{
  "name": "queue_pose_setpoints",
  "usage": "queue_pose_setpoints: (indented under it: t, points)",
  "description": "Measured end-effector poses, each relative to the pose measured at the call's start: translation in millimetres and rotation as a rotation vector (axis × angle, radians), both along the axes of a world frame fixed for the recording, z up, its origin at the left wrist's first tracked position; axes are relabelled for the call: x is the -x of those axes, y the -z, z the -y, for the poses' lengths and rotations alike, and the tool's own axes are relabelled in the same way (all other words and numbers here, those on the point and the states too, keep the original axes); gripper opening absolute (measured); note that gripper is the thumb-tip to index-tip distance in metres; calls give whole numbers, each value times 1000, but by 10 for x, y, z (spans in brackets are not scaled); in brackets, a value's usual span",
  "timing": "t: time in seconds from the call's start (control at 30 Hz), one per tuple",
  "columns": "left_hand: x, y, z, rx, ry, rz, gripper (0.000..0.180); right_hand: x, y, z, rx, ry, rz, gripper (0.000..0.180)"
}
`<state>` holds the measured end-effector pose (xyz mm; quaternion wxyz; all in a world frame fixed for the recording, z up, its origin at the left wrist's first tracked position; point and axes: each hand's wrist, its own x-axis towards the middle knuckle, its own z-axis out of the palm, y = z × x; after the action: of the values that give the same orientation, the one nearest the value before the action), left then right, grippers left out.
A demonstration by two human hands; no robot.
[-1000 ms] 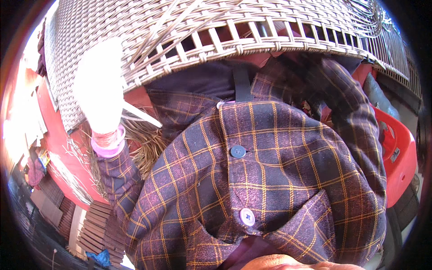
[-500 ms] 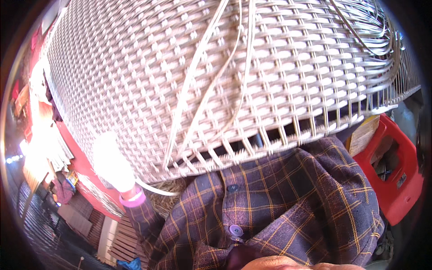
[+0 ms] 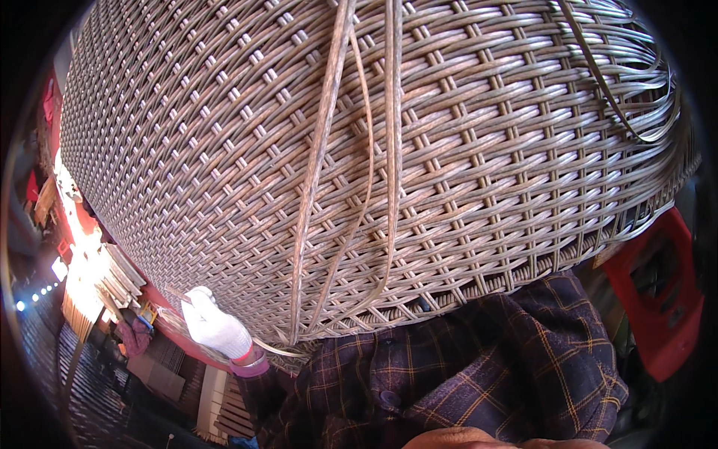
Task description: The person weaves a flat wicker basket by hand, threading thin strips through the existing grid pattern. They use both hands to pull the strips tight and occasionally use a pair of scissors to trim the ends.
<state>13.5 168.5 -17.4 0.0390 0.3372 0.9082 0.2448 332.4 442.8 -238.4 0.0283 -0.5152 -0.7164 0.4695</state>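
Sunlit floor planks (image 3: 217,393) and stacked bundles of cane strips (image 3: 112,273) are seen at the lower left, beyond a red edge. Most of the view is filled by a large woven wicker panel (image 3: 464,150), held close before the person's plaid shirt (image 3: 479,374). Several loose wicker strands (image 3: 318,172) are draped down over the weave. The left hand (image 3: 213,325), covered by a white glove with a pink cuff, is closed at the lower left edge of the panel, where a thin strand appears to be gripped. The right hand is not seen; its state cannot be told. A red plastic crate (image 3: 666,299) is seen at the right, beside the shirt.
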Motion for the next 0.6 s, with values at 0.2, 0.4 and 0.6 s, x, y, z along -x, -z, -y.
queue_pose_setpoints:
  t: [0.2, 0.4, 0.6]
  points:
    - [-1, 12, 22, -28, -27, 4, 26, 27, -6, 24, 19, 18, -16, 28]
    - [-8, 19, -9, -37, -11, -20, 28, 40, -11, 38, 36, 36, -32, 26]
    - [-15, 27, -4, -9, -17, -82, 28, 66, -34, 44, 52, 47, -40, 25]
